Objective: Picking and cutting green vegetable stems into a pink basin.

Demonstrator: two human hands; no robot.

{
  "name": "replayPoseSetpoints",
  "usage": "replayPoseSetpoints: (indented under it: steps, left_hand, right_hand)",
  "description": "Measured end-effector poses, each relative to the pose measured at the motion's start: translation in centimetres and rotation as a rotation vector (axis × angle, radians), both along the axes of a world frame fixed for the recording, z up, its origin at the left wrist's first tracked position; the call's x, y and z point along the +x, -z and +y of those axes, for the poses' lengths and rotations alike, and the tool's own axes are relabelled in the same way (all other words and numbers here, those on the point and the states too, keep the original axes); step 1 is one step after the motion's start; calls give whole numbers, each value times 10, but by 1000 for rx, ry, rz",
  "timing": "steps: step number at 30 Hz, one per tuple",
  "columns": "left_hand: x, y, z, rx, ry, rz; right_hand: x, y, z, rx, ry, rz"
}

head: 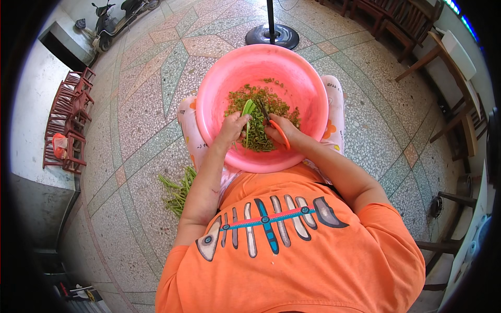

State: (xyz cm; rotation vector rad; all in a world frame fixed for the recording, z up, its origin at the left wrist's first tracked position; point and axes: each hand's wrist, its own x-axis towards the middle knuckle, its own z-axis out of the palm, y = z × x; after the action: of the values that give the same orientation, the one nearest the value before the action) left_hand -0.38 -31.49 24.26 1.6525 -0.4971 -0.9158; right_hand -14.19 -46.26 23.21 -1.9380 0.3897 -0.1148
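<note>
A wide pink plastic basin rests on my lap between my knees. Chopped green stems cover the middle of its bottom, in short pieces. Over them my left hand grips a small bunch of long green stems, whose upper ends stick out past my fingers. Around the orange handles of a pair of scissors my right hand is closed. The dark blades point up and left, close beside the bunch. Whether the blades touch the stems I cannot tell.
Uncut green stems lie on the terrazzo floor by my left side. Just beyond the basin stands a round black pole base. Wooden chairs line the left wall, and a wooden table stands at right. A scooter is parked far left.
</note>
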Motion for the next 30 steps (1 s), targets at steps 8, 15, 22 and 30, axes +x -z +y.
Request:
replayPoseSetpoints:
  steps: [8, 15, 22, 30]
  left_hand:
    - [-4, -6, -3, 8, 104, 39]
    - [-4, -3, -1, -11, 135, 37]
    - [-4, -2, -3, 40, 100, 5]
    - [-3, 4, -4, 70, 103, -72]
  right_hand:
    - [4, 17, -2, 45, -84, -25]
    - [2, 8, -1, -14, -100, -16]
    - [1, 12, -2, -118, -99, -87]
    - [0, 2, -2, -155, -87, 26]
